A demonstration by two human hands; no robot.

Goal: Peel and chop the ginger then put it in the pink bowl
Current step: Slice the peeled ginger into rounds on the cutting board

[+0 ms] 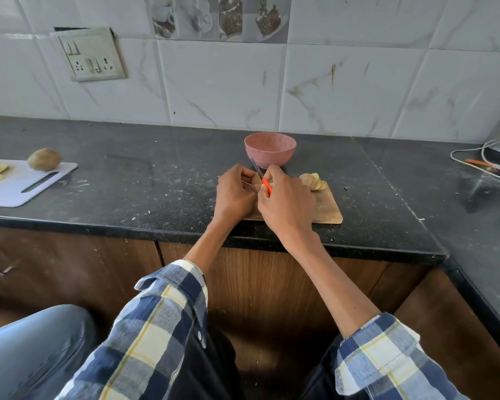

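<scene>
Two hands work a piece of ginger (255, 178) over a wooden chopping board (328, 210)

The left hand (234, 194) pinches the ginger; the right hand (286, 203) grips an orange-handled knife (262, 178) against it, cut slices (312, 181) just beside, the pink bowl (270, 149) behind on the dark counter (156, 183)

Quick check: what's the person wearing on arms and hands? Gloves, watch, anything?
Both hands bare: left hand and right hand show no gloves, and no rings or watch are visible. Both arms wear a checked shirt in navy, cream and grey with thin yellow lines. The left sleeve and right sleeve are pushed up, leaving the forearms bare.
</scene>
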